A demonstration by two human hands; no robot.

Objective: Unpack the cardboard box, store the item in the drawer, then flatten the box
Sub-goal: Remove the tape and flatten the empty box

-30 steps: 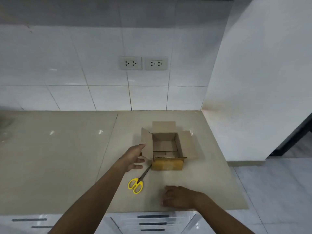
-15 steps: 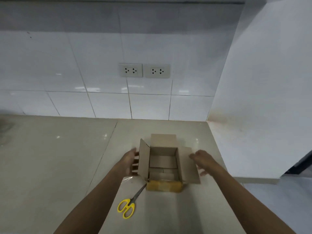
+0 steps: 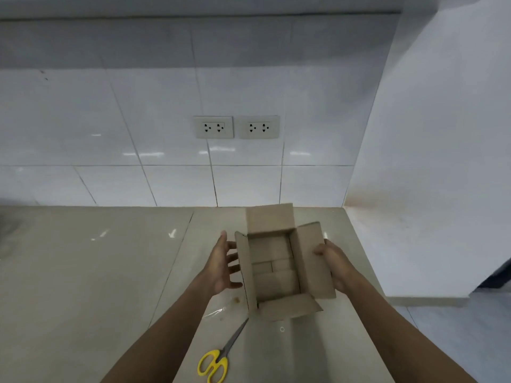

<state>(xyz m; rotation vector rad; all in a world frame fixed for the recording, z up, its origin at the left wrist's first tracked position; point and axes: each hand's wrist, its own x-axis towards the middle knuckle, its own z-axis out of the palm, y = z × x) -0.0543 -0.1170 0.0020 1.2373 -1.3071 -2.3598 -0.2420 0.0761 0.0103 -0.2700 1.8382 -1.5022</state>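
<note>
Lifted off the counter (image 3: 83,272) now, cardboard box (image 3: 279,261) raised and tipped toward the camera at centre frame, where half a second back sat flat with hands only arriving at its sides. Left hand (image 3: 224,268) spread against the left wall, fingers straight; right hand (image 3: 336,265) under the right flap, fingers hidden behind it, so cannot tell how curled. Four flaps splayed, inside showing only bare cardboard bottom (no item visible, drawer out of frame too). Probably at the flattening step: next calls for turning over and breaking the bottom seam. Yellow scissors (image 3: 214,364) lower centre, blades pointing at the box, plus a clear tape scrap (image 3: 214,312) beside, both in the way of pressing flat
</note>
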